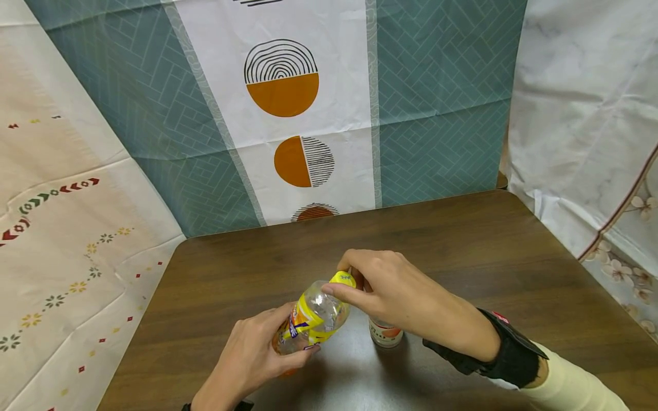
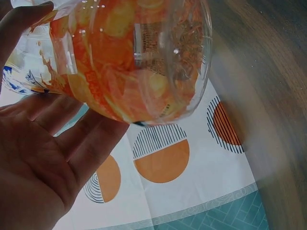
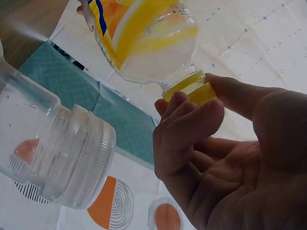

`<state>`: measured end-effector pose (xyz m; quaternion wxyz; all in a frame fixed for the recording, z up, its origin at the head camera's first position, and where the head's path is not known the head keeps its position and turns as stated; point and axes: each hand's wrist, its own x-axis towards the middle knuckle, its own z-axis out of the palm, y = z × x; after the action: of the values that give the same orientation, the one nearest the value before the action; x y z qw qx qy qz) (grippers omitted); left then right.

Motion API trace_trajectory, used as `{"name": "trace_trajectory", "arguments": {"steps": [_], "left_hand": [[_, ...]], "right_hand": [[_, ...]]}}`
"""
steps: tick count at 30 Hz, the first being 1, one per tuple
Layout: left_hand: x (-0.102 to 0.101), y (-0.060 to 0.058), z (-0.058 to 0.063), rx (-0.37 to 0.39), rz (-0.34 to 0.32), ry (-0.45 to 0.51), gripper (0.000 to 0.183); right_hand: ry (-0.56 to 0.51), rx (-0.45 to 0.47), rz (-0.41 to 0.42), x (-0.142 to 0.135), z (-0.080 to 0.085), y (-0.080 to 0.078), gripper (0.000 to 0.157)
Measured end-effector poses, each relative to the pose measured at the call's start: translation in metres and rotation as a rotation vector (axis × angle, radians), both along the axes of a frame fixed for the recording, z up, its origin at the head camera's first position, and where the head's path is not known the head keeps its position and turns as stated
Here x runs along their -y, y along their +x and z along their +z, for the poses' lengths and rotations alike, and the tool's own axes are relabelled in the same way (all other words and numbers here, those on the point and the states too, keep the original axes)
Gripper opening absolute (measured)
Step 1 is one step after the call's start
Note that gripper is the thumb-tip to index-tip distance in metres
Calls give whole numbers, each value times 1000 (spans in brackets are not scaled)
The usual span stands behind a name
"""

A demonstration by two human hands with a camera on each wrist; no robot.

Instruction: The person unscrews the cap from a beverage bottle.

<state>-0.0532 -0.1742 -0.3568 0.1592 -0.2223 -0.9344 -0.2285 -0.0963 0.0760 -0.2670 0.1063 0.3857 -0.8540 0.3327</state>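
A clear plastic drink bottle (image 1: 323, 311) with an orange and yellow label is held tilted over the table, its neck toward the upper right. My left hand (image 1: 252, 348) grips its lower body; in the left wrist view the fingers (image 2: 96, 139) reach under the orange part of the label. At the neck, my right hand (image 1: 390, 285) pinches the yellow cap (image 3: 204, 94) between thumb and curled fingers. The cap sits right at the neck, next to a yellow ring. Inside, the bottle looks clear through its upper part.
A second clear container with a wide ribbed lid (image 3: 79, 155) stands on the brown wooden table (image 1: 247, 274), partly hidden under my right hand in the head view. Patterned cloths (image 1: 437, 103) hang behind the table and along both sides.
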Motion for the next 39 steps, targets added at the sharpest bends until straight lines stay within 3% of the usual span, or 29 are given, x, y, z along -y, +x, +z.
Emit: {"name": "trace_trajectory", "arguments": {"steps": [6,13,19,28,39], "left_hand": [[0,1,1,20,-18,36,50],[2,2,-2,77,-55,70,47],[2,1,-4,122,-66,71,44],[4,0,-4,128,-102,96,42],[5,1,-5,120,-101,99,44]], "right_hand": [[-9,4,51,-2,1,3,19],[-15,-87,102,-4,1,4,16],[-24,-92,140,-6,2,5,20],[-59,-112,233,-8,3,4,24],[-38,-117,238,-9,4,3,29]]}}
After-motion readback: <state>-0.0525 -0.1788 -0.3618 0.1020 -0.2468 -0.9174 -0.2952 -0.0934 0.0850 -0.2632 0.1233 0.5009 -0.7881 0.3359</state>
